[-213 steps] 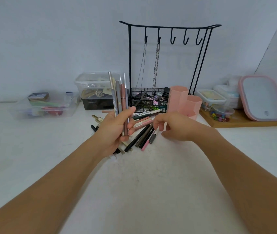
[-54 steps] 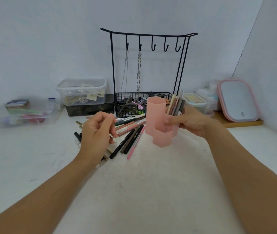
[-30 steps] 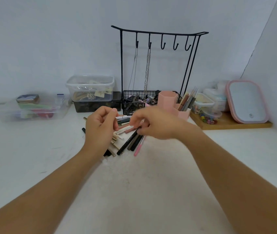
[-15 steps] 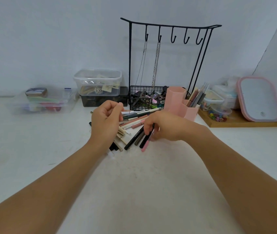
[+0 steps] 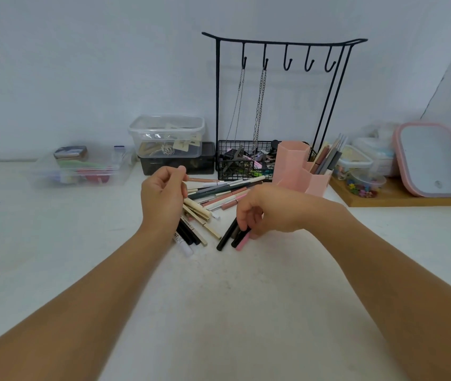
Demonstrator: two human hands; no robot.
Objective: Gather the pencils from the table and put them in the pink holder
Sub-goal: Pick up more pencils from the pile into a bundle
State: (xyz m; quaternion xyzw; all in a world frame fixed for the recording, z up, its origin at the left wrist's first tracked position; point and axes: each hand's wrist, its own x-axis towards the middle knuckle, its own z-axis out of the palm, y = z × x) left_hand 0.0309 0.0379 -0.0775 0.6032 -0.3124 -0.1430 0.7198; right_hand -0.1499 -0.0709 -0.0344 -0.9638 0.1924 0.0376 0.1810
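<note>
A pile of pencils lies on the white table behind and between my hands. The pink holder stands at the back right of the pile, with several pencils upright in its right compartment. My right hand is down on the black and pink pencils at the pile's near edge, its fingers closed around them. My left hand hovers over the pile's left side, fingers curled and thumb against forefinger, with nothing visible in it.
A black wire rack with hooks, chains and a basket stands behind the pile. Clear plastic boxes sit at the back left. A wooden tray with small containers and a pink-rimmed mirror is at the right.
My right hand has set the holder with several pencils down at the back and come down onto the dark pencils at the pile's front. My left hand has stayed over the pile.
</note>
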